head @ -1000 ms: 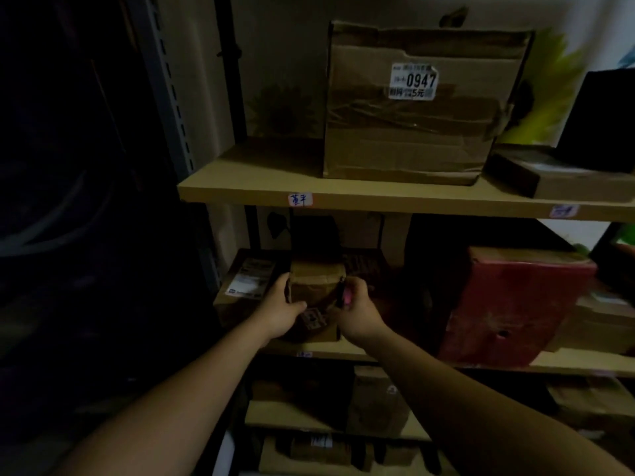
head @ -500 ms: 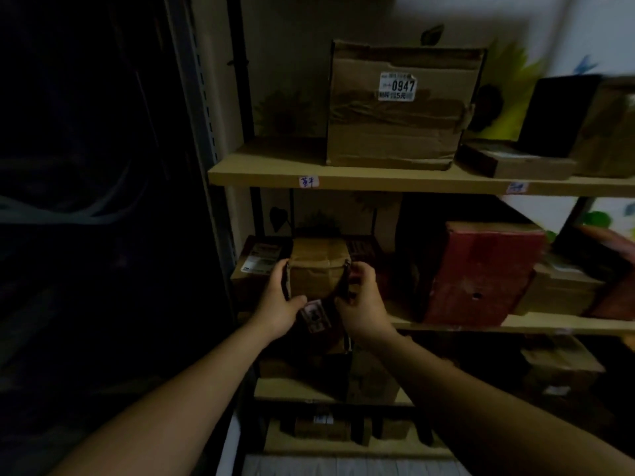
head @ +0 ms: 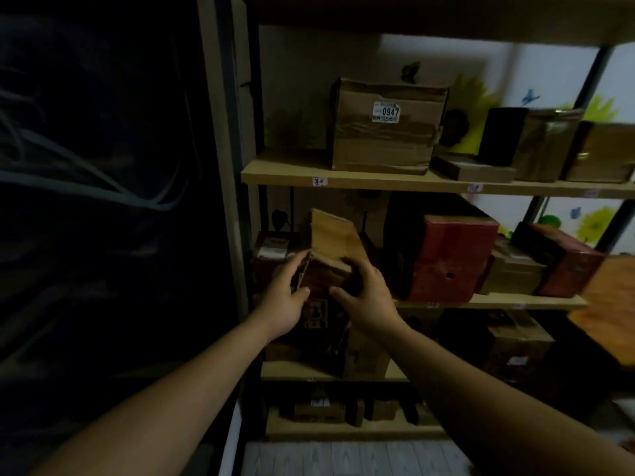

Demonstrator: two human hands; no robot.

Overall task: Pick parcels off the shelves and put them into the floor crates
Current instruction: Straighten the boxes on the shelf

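Parcel: your small brown parcel (head: pixel 328 247) is tilted between both your hands, below the 0947 box (head: pixel 386 132) and slightly to its left.
Left hand: your left hand (head: pixel 283 300) grips the parcel's left side, fingers curled over its edge.
Right hand: your right hand (head: pixel 367 297) clasps the parcel's right side, thumb across the front.
Red box: the red box (head: pixel 446 262) stands below the 0947 box, a little to its right.

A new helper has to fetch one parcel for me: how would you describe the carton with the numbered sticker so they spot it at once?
Find the wooden shelf board directly above the big red box. Near its left end stands a large, crumpled brown cardboard carton, taller than the flat dark box beside it. Its white sticker reading 0947 sets it apart.
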